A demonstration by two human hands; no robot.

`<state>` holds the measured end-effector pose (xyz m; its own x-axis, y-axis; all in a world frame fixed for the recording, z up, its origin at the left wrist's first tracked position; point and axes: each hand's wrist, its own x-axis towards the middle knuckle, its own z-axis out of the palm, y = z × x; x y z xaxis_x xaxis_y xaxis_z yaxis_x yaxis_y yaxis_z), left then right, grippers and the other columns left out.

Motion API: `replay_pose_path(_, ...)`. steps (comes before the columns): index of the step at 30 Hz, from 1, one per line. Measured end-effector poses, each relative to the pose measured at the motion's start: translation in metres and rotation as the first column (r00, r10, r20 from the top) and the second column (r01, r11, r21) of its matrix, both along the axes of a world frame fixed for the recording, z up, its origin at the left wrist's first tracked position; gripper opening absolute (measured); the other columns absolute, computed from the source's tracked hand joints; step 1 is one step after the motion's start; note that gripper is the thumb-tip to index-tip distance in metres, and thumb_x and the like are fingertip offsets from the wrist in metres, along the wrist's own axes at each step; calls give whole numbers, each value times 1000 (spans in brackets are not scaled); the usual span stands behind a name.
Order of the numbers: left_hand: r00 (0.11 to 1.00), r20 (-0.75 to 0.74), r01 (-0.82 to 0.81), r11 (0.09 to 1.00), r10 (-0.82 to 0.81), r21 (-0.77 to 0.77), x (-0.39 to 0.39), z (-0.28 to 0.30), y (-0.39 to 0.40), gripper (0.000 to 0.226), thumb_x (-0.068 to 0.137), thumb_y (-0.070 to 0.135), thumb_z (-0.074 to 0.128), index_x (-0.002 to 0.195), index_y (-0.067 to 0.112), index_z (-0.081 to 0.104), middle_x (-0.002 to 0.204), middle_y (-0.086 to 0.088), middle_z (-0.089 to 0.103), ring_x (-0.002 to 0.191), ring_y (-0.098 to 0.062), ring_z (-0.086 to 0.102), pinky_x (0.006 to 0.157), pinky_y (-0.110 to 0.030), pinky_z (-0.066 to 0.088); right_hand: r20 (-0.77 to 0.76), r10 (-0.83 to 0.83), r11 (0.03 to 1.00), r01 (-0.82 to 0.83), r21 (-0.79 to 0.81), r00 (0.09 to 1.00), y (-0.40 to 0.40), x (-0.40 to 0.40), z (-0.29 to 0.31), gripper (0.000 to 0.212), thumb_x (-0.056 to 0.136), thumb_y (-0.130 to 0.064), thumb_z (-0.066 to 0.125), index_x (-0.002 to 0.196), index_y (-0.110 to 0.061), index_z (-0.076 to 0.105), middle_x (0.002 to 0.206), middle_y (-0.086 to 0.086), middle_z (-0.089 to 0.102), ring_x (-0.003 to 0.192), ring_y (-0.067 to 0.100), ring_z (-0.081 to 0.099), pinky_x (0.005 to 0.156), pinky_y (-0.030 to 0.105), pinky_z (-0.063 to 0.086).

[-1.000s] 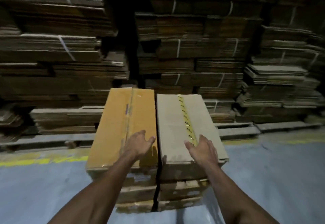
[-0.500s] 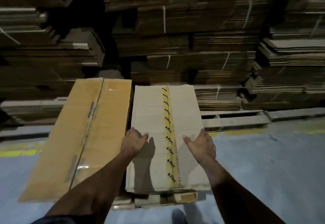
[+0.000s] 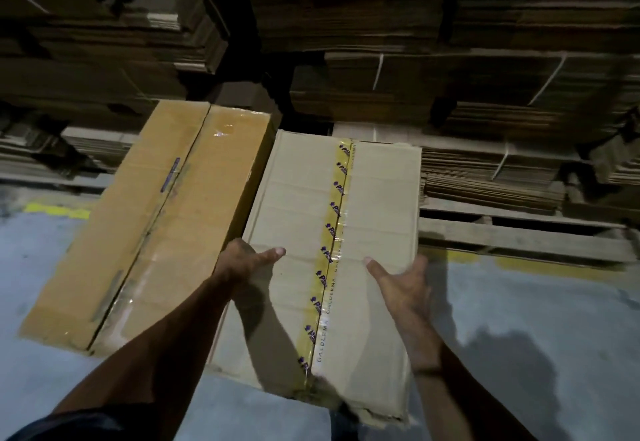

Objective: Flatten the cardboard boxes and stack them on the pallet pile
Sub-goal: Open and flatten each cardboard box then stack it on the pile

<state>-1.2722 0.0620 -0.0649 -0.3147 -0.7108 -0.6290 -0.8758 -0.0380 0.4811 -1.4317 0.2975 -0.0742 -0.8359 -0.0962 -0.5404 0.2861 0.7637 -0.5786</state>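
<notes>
- The left hand (image 3: 242,260) clasped the left edge of the pale box (image 3: 311,267), thumb lying on the top panel and the other fingers hidden over the side, so this grip held the box.
- The right hand (image 3: 403,285) met the box's right edge with palm turned inward and thumb stretched across the top; its fingers were out of sight beyond the edge, so whether that grip had closed on the box could not be told, though it probably steadied that side.
- The pale box, sealed by a strip of yellow printed tape (image 3: 329,250) running away from the grips, sat between the two hands; taking it from both sides suited its width and would keep it level for a lift.
- The tan box (image 3: 149,226) lay just left of the left grip, side by side with the pale one and touched by neither hand.
- Beyond the grips, bundled flattened cardboard (image 3: 485,177) rested on a wooden pallet (image 3: 519,236), likely the pile meant to receive the boxes.
- Both boxes appeared taped and unflattened, so the flattening step seemed not yet done.
</notes>
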Motion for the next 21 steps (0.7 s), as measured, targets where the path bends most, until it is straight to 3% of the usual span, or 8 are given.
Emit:
replay_pose_path(4,998,-23,-50,998,50,-21,0,-1,4,64,64,64,82,59,17,39,54,1,41,47,-12,39,46,-23,30,-15,22,1000,-21,13,1000,0,-1,-1,93,61,-75,77,131,-27,37,124,7,64,112,39,60,94,50,49)
replay_pose_path(12,983,-182,-33,990,9,-133,34,21,38,71,62,77,75,58,23,29,51,6,29,47,-13,28,52,-29,23,-44,-17,999,15,-45,999,21,24,17,88,54,-77,76,124,-31,47,118,7,67,109,37,62,94,50,51)
replay_pose_path(21,976,-214,-39,957,-25,-288,122,81,130,70,67,82,66,79,14,53,72,0,54,66,-19,51,55,-31,32,-158,-13,997,1,-74,987,109,112,84,84,71,-66,77,137,-25,45,127,9,62,116,38,57,92,42,44)
